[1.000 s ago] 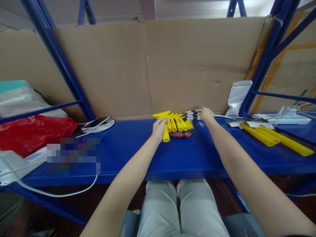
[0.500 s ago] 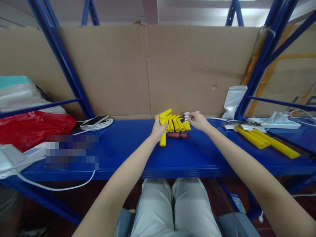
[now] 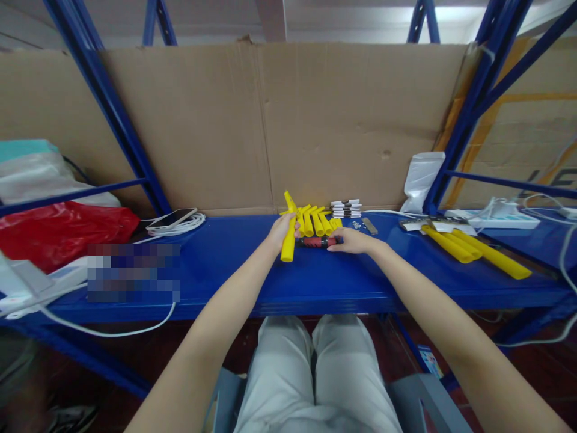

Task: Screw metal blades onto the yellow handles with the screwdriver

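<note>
My left hand (image 3: 282,230) is closed round a yellow plastic handle (image 3: 287,248), which has a tubular grip and an angled head pointing up and away. Behind it, several similar yellow handles (image 3: 318,224) lie in a row. My right hand (image 3: 352,240) has its fingers on the right end of a red and black screwdriver (image 3: 315,242), lying on the blue shelf in front of the row. Just beyond that hand are a stack of white and dark strips (image 3: 346,208), small screws (image 3: 356,225) and a flat grey metal piece (image 3: 369,226).
Yellow-handled scrapers (image 3: 455,245) with metal heads lie on the right, near a white power strip (image 3: 493,220). A white pouch (image 3: 422,180) leans on the cardboard back (image 3: 189,126). At left are a phone (image 3: 177,219), coiled cable and a red bag (image 3: 81,231).
My right hand has left the white strips and come down and left onto the screwdriver. My left hand still holds the yellow handle, now tilted differently and shifted slightly left.
</note>
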A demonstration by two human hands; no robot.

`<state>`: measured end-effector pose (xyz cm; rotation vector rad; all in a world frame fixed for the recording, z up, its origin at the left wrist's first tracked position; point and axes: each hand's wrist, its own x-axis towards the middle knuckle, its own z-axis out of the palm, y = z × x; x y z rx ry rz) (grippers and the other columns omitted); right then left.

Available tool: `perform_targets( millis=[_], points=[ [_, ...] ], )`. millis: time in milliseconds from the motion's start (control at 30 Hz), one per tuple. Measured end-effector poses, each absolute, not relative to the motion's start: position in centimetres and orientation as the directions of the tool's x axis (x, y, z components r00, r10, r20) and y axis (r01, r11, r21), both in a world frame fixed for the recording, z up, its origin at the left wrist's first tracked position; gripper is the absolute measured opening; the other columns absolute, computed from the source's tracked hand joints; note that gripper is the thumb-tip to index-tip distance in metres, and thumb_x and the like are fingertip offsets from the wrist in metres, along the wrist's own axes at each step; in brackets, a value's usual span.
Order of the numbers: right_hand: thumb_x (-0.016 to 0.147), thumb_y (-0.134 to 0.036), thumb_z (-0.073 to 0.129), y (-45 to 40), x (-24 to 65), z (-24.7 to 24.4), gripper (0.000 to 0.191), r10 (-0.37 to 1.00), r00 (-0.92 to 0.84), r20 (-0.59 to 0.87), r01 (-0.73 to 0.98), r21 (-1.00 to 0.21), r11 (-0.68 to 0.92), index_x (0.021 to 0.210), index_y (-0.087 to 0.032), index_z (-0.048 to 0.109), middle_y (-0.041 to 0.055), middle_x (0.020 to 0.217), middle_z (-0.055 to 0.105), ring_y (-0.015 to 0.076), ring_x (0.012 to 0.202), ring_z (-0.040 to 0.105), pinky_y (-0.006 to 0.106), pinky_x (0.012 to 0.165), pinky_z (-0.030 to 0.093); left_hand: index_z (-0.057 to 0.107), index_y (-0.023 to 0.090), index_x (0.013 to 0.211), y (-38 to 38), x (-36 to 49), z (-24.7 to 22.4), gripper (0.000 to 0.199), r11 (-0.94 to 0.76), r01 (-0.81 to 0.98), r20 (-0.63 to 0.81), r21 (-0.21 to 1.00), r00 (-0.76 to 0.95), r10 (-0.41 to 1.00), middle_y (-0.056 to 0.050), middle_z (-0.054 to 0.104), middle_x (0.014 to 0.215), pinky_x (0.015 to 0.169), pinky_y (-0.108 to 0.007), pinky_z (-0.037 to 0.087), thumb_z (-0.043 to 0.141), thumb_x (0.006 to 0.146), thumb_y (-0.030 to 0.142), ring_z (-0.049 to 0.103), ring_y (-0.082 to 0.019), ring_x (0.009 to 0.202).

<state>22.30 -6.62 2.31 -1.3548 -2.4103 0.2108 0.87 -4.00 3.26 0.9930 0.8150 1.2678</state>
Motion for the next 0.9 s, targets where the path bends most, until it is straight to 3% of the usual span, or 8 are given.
perform_targets(
  millis=[133,300,400,700,900],
  points=[
    [0.078,-0.035,0.07,-6.1,22.6,2.0,0.018,0.831,-0.482,0.277,0.752,-0.355,0.555,0.076,-0.017,0.067,0.0034,0.075,0.069,0.0167,0.068,0.06,0.028,0.065,0.044,0.049,0.018,0.079,-3.9,0.7,3.5,0.022,0.091,-0.408,-0.006,0.908,0.205,0.979,0.008,0.041,0.044,0.036,-0.019,0.033,0.037,0.096,0.026,0.031,-0.006,0.027],
    [0.074,-0.054,0.069,-5.6,23.4,2.1,0.039,0.846,-0.417,0.332,0.512,-0.683,0.521,0.083,-0.018,0.063,-0.0005,0.067,0.065,0.0129,0.056,0.058,0.026,0.057,0.047,0.053,0.017,0.082,-4.0,0.7,3.6,0.032,0.132,-0.386,-0.021,0.913,0.279,0.96,0.007,0.04,0.042,0.034,-0.02,0.031,0.03,0.099,0.031,0.031,-0.008,0.026],
    [0.071,-0.063,0.069,-5.6,23.4,2.5,0.049,0.866,-0.324,0.38,0.365,-0.794,0.485,0.086,-0.018,0.059,0.0007,0.066,0.066,0.0118,0.047,0.057,0.025,0.05,0.045,0.057,0.017,0.087,-3.9,0.7,3.7,0.034,0.15,-0.368,-0.024,0.918,0.326,0.945,0.008,0.039,0.041,0.034,-0.019,0.03,0.031,0.1,0.035,0.031,-0.008,0.025],
    [0.071,-0.074,0.063,-5.8,24.2,4.0,0.054,0.845,0.164,0.508,0.24,-0.852,0.466,0.076,-0.023,0.049,-0.0061,0.046,0.052,0.0087,0.034,0.045,0.022,0.036,0.034,0.058,0.018,0.084,-3.7,0.7,3.6,0.041,0.171,-0.409,-0.041,0.896,0.308,0.951,0.007,0.04,0.043,0.033,-0.02,0.031,0.034,0.099,0.048,0.03,-0.007,0.025],
    [0.072,-0.076,0.057,-5.0,25.3,3.9,0.053,0.782,0.347,0.517,0.192,-0.856,0.481,0.076,-0.025,0.044,-0.0065,0.049,0.047,0.0102,0.037,0.043,0.024,0.038,0.034,0.053,0.016,0.083,-4.1,0.7,3.5,0.041,0.147,-0.398,-0.039,0.906,0.267,0.963,0.005,0.045,0.044,0.035,-0.021,0.033,0.024,0.103,0.036,0.033,-0.008,0.026]
  ],
)
